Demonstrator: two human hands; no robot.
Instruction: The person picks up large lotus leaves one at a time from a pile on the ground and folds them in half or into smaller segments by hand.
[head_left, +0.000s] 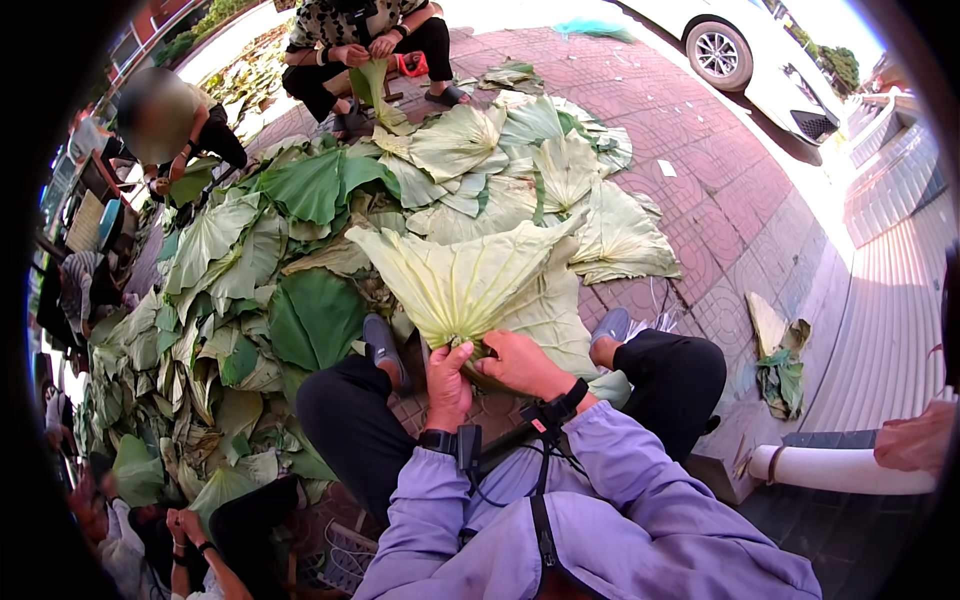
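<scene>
Between my knees spreads a large pale green lotus leaf (465, 281), its veins fanning out from the gathered base. My left hand (450, 382) pinches that base between thumb and fingers. On the other side of the base, my right hand (525, 365) grips the leaf with curled fingers; its fingertips are partly hidden. The leaf's folded right part (551, 322) hangs below my right hand towards my shoe. Just beyond it lies a heap of flattened pale lotus leaves (480, 210). A dark green leaf (315, 319) rests left of my left knee.
Leaves pile up along the left (217, 360). Co-workers sit opposite (367, 45), at upper left (202, 135) and at lower left (195, 540), handling leaves. A white car (772, 75) stands at upper right. Torn leaves (780, 360) and a white pipe (825, 469) lie to the right.
</scene>
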